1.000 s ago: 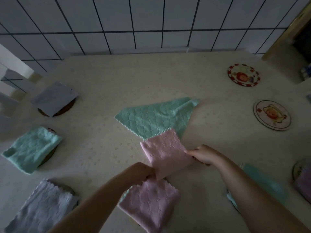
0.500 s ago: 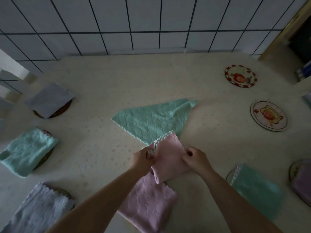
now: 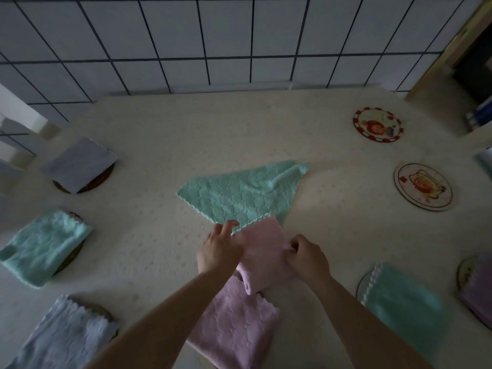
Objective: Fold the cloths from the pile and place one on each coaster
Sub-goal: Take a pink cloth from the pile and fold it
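Pink cloth (image 3: 262,249) sits near centre, half folded, between my hands: left hand (image 3: 218,249) lies on its left edge with fingers mostly straight, right hand (image 3: 306,258) is curled, pinching its right side. Likely light, limp and grippy; take it by edges or corners. Second pink cloth (image 3: 234,326) lies just nearer. Green cloth (image 3: 239,194) lies spread beyond, touching it, somewhat in the way. Two bare coasters (image 3: 422,187) far right; covered coasters left and right.
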